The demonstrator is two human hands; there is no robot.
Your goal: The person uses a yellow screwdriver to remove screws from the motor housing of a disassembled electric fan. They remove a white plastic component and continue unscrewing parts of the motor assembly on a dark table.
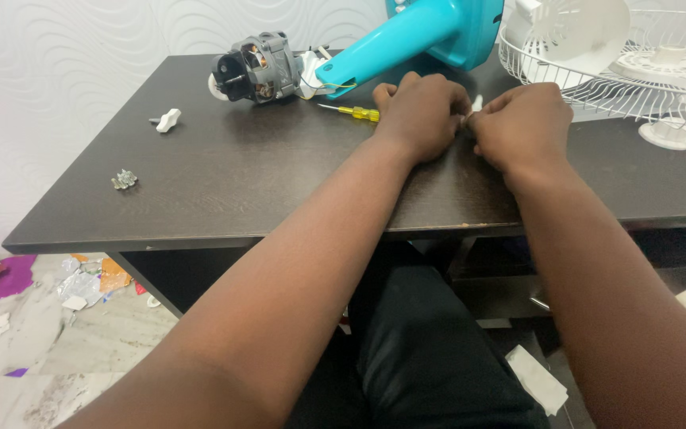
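Together our left hand (421, 114) and right hand (520, 123) curl knuckle to knuckle on the dark wood-grain table (279, 191), fingers pinched narrow around a small white plastic piece (476, 102) that barely peeks out between them. Just beside the left hand lies a yellow-handled screwdriver (351, 111). Behind it sit a bare metal motor (256, 69) and a glossy teal fan housing (414, 36). A white wire grille (597, 75) rests at the right, a white knob (167, 120) at the left.
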